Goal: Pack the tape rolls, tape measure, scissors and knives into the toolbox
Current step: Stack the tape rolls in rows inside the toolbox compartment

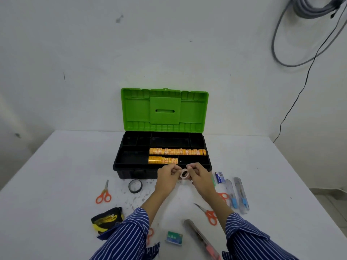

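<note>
A small tape roll (pixel 184 174) is pinched between the curled fingers of the left hand (pixel 167 176) and right hand (pixel 199 175), just before the open toolbox (pixel 131 171).

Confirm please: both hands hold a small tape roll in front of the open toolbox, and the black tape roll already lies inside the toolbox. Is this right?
One part is wrong. In the head view the black tape roll lies on the table, in front of the toolbox, not inside it. The left hand and right hand do hold the small tape roll.
</note>
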